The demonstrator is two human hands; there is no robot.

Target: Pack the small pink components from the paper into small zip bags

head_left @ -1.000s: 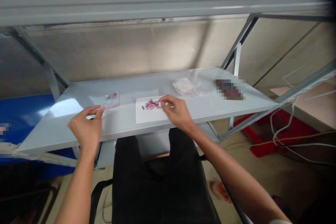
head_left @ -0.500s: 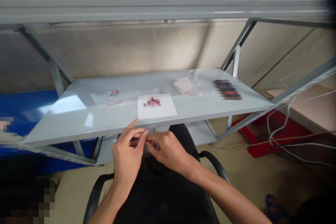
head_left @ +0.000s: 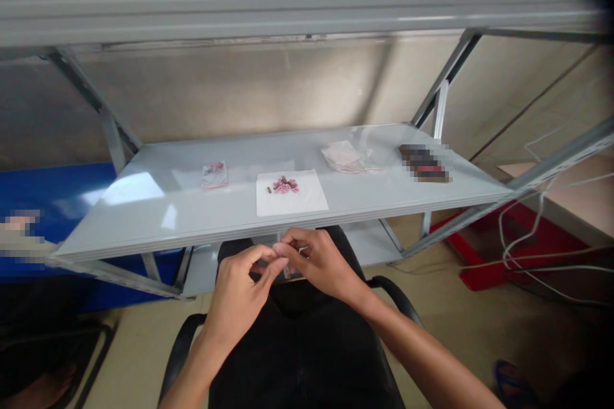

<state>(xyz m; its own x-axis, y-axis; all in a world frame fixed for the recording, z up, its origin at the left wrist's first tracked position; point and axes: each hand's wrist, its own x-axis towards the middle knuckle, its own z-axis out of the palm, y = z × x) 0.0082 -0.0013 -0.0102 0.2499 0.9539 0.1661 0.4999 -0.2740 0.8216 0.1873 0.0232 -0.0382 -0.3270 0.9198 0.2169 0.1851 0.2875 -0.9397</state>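
My left hand (head_left: pixel 243 281) and my right hand (head_left: pixel 322 262) meet in front of the table edge, above my lap. Both are closed, fingertips pinching a small clear plastic bag (head_left: pixel 286 272), mostly hidden behind the fingers. Beyond them a white paper sheet (head_left: pixel 307 198) lies on the table, bearing a pile of pink and dark capsules (head_left: pixel 286 185). One dark capsule (head_left: pixel 269 190) sits slightly apart at the pile's left. Farther left is a filled clear bag (head_left: pixel 214 176) with pink pieces inside. Right of the sheet rests a stack of clear zip bags (head_left: pixel 343 156).
A grey metal table (head_left: pixel 182 211) spans the view, with slanted frame legs at both ends. A blurred-out dark object (head_left: pixel 425 163) lies at its right. Loose cables (head_left: pixel 520 243) hang over a red base (head_left: pixel 472 271). Another person's blurred hand (head_left: pixel 22 223) shows at far left.
Both hands have shifted slightly right, and my left index finger, raised before, is now bent down to the bag. More of the clear bag shows between the hands. Items on the table have not moved.
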